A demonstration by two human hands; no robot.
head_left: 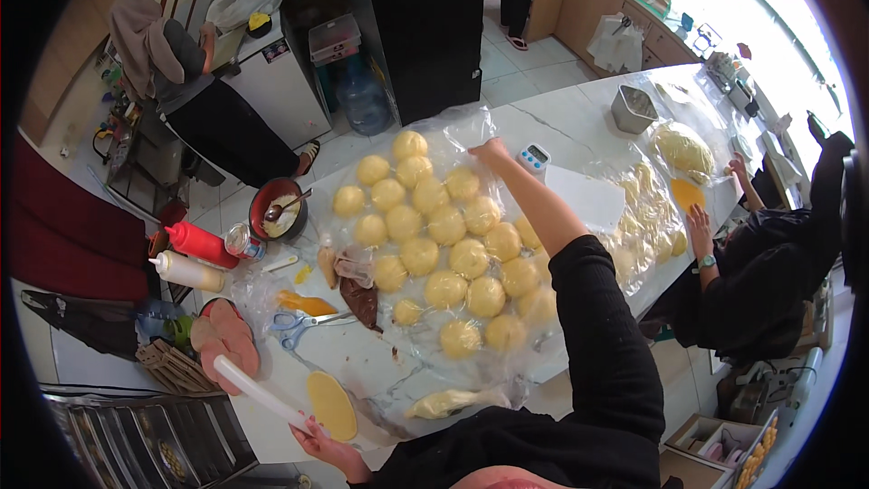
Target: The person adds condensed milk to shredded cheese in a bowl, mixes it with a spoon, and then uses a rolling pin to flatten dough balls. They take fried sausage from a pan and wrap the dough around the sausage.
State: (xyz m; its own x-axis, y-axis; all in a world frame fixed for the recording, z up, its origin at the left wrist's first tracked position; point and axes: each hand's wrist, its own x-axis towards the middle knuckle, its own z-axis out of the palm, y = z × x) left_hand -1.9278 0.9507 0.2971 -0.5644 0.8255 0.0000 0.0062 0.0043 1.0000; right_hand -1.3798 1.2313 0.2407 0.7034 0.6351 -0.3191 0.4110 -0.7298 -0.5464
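Note:
My left hand (315, 439) grips a long white rolling pin (253, 385) near the lower left of the marble table (543, 118). Beside it lies a flattened oval of yellow dough (331, 403). My right hand (487, 150), with its arm stretched out, is closed on the far edge of a clear plastic sheet (462, 127), which lies over rows of several round yellow dough balls (445, 225). A white timer (533, 158) is just right of that hand. A wrapped piece of dough (453, 404) lies near my body.
Squeeze bottles (201, 244), a bowl with spoon (277, 208), piping bags (360, 303) and scissors (303, 326) are at left. More covered dough (638, 217) and a metal container (634, 109) are at right, where co-workers' hands (699, 231) rest. Another person (208, 118) stands beyond, left.

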